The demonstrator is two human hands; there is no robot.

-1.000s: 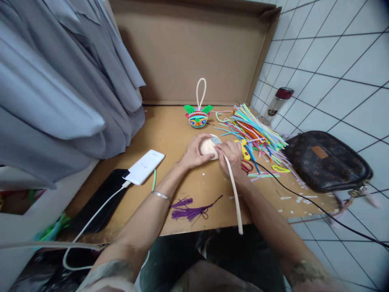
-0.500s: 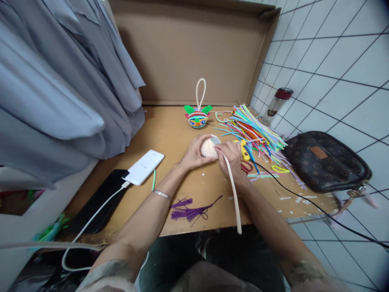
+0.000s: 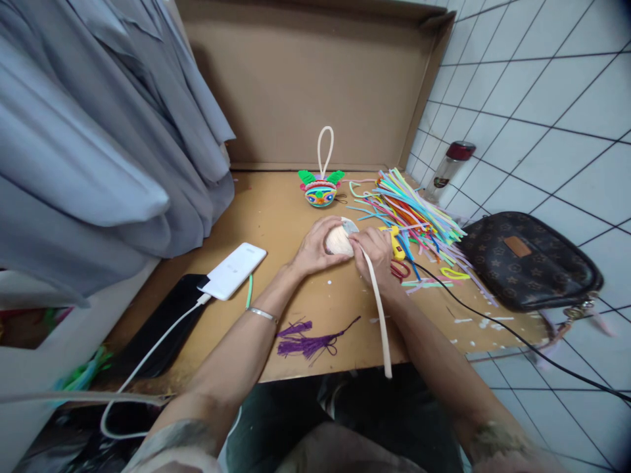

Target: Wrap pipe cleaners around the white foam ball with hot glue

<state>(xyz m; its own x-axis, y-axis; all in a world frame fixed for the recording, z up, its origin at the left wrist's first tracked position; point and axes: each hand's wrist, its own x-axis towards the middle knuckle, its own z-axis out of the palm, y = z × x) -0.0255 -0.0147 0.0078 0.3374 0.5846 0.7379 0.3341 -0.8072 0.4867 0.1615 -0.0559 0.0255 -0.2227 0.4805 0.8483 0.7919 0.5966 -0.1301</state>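
Note:
My left hand [image 3: 315,247] is closed around the side of a small round cream-coloured ball [image 3: 338,242], which has a pale grey patch at its upper right. Against the ball's right side, my right hand [image 3: 373,253] pinches a cream pipe cleaner [image 3: 378,305]. One end of it meets the ball; its long free end hangs down past my right wrist toward the table's front edge. Beyond my hands stands a colourful animal-head ornament [image 3: 321,192] with green ears and a cream loop on top. Close to my right hand lies a yellow glue gun [image 3: 397,244], partly hidden.
A pile of coloured pipe cleaners [image 3: 419,210] spreads at right, near red-handled scissors [image 3: 400,269], a bottle [image 3: 448,171] and a brown patterned bag [image 3: 530,263]. Purple tassels [image 3: 308,343] lie in front. At left are a white power bank [image 3: 234,270], a black phone-like slab [image 3: 167,328] and grey cloth [image 3: 123,131].

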